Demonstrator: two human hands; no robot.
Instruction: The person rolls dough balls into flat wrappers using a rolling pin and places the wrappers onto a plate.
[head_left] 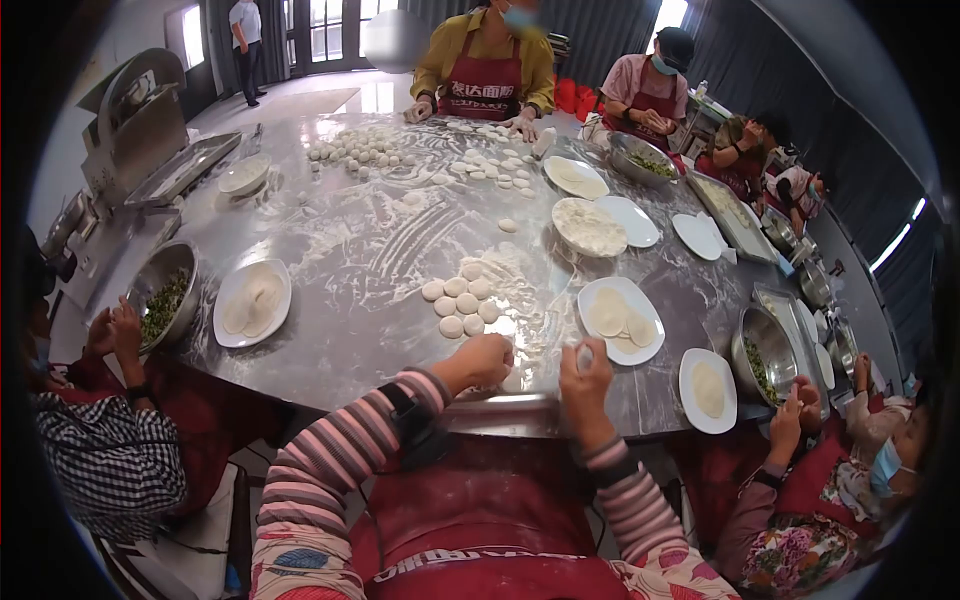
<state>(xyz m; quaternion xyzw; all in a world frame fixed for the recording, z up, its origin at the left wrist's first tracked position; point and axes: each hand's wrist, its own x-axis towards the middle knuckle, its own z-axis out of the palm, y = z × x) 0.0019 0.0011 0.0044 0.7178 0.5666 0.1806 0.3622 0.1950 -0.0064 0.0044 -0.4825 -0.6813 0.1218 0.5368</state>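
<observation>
Dough rounds [467, 303] | left hand [485, 360], right hand [587, 372] curled shut, contents unclear | plate [642, 301], flour bowl [584, 253] beyond

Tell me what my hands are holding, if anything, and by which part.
It cannot be told: the right hand is blurred, with something pale at its fingers, and the left hand is curled, hiding anything within.

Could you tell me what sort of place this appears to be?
Probably a dumpling-making workroom or training kitchen: a floured metal table, small dough rounds, bowls of chopped green filling, and several people in matching aprons.
</observation>
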